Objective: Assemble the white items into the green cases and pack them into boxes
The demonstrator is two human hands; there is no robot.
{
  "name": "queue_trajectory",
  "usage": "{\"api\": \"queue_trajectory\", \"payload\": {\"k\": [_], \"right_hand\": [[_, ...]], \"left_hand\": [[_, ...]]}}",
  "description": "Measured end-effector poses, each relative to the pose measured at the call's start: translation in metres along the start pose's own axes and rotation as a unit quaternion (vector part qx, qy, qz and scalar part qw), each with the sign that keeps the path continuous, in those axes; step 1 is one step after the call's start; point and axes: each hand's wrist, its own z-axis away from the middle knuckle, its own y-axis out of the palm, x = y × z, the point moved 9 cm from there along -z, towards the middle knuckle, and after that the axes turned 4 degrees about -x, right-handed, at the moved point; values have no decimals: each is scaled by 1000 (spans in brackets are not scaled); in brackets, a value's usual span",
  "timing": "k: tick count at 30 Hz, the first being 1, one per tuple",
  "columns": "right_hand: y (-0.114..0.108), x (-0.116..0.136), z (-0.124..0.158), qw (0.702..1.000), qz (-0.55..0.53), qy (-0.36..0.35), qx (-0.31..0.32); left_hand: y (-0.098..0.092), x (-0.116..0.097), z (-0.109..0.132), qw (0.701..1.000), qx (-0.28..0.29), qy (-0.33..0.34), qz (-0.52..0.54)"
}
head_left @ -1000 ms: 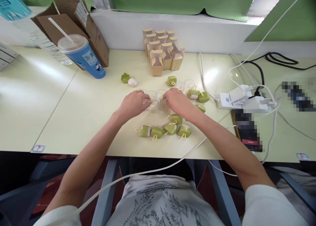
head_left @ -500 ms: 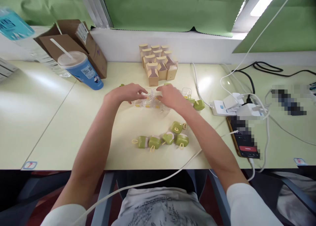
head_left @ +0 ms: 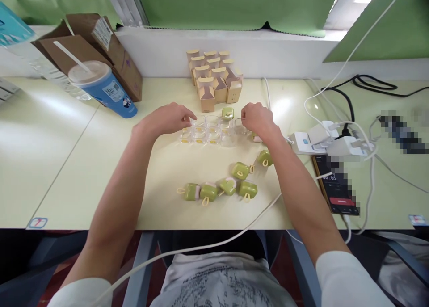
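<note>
Small clear plastic cases (head_left: pixel 200 132) with yellow marks at their bases stand in rows on the table. At the rows' left end, my left hand (head_left: pixel 170 118) rests its fingertips against the back case, thumb and forefinger apart. My right hand (head_left: pixel 258 119) pinches another clear case (head_left: pixel 239 127) at the rows' right end. A green case-shaped piece (head_left: pixel 228 113) lies just behind the rows. Nearer me lie several green pieces with yellow loops, among them one at the left (head_left: pixel 192 191) and one beside my right forearm (head_left: pixel 264 158). Another is partly hidden under my right wrist.
Small open cardboard boxes (head_left: pixel 214 90) stand by the wall. To the left are a blue cup with a straw (head_left: pixel 112 92), a brown carton (head_left: pixel 127 68) and a bottle. A power strip (head_left: pixel 303 143), cables and a phone (head_left: pixel 337 186) occupy the right. A white cable crosses in front.
My right hand has moved right, away from my left, to the clear case at the right end. A green piece has shifted nearer me by my right forearm. The view has shifted slightly.
</note>
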Motion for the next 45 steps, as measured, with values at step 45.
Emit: {"api": "queue_trajectory", "payload": {"k": [45], "right_hand": [[-4,33,34,970,-24,-230,79]], "left_hand": [[7,-16,13,999,34,21,-37]]}}
